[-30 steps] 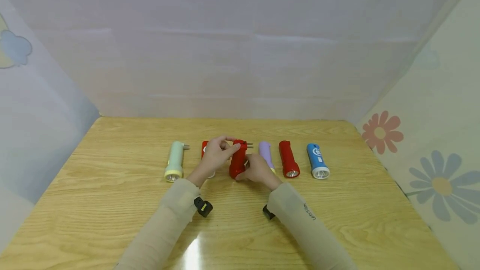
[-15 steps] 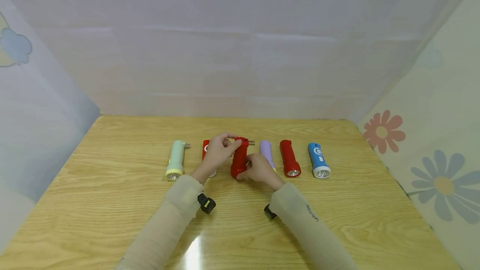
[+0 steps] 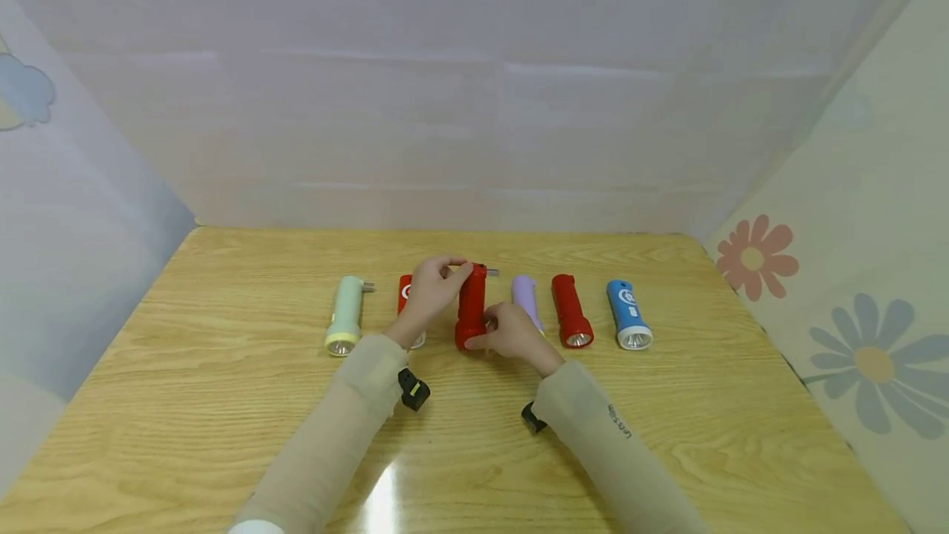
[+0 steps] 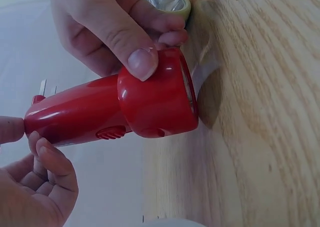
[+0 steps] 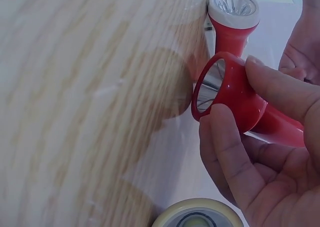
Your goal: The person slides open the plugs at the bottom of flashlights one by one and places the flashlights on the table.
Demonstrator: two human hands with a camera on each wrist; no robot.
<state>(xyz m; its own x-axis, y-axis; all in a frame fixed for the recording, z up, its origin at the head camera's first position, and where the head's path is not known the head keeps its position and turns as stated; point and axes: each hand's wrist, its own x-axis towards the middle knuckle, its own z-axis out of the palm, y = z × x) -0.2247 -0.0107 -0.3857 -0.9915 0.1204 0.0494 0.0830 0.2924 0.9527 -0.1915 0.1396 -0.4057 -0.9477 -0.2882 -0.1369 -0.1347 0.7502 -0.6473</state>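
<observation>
A red flashlight (image 3: 471, 307) with plug prongs at its tail stands tilted on the table between both hands, lens end down. My left hand (image 3: 432, 291) pinches its tail end between thumb and fingers. Around the lens head, the fingers of my right hand (image 3: 515, 332) grip low down. In the left wrist view the flashlight (image 4: 110, 107) shows a ribbed slide switch, and its rim is close to the wood. The right wrist view shows the right hand's thumb and fingers on the red head (image 5: 240, 94), with the reflector partly visible.
Left of the hands lie a pale green flashlight (image 3: 346, 311) and a red-and-white one (image 3: 404, 291), partly hidden. To the right are a purple flashlight (image 3: 524, 295), another red one (image 3: 569, 311) and a blue one (image 3: 628, 311). The wooden table (image 3: 460, 452) meets cloth walls behind.
My left hand has raised the tail of the red flashlight slightly, so it stands more upright. My right hand keeps its grip at the head; the other flashlights lie as before.
</observation>
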